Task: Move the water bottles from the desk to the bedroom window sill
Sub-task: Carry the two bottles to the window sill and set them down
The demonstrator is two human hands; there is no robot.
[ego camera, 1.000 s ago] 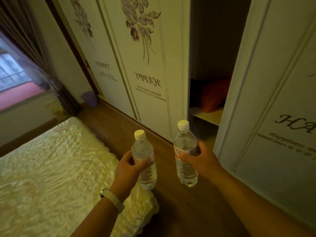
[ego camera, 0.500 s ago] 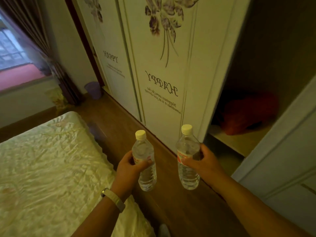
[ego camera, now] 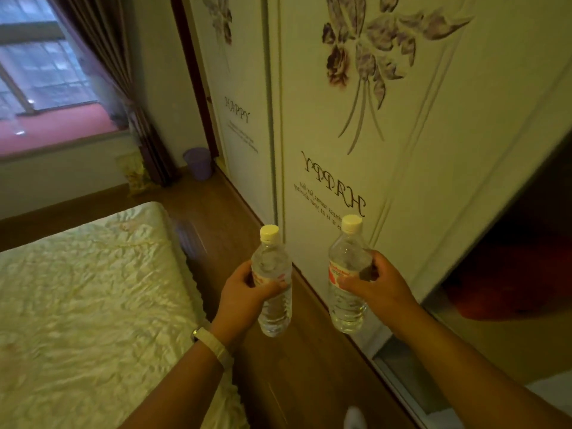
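Observation:
Two clear water bottles with pale caps and red labels are held upright in front of me. My left hand (ego camera: 244, 292) grips the left bottle (ego camera: 274, 308) around its middle; a pale band sits on that wrist. My right hand (ego camera: 376, 289) grips the right bottle (ego camera: 346, 311) at the label. The reddish window sill (ego camera: 58, 128) lies at the far upper left, below the window, well ahead of both hands.
A bed with a cream cover (ego camera: 86, 305) fills the lower left. A white wardrobe (ego camera: 340, 119) with flower prints runs along the right, its right section open with something red (ego camera: 510, 280) inside. A wooden floor strip (ego camera: 223, 212) leads to a purple bin (ego camera: 198, 164) and dark curtain (ego camera: 130, 97).
The view has advanced along the floor strip toward the window; the sill and curtain appear larger and nearer. Both hands still hold their bottles in the same pose.

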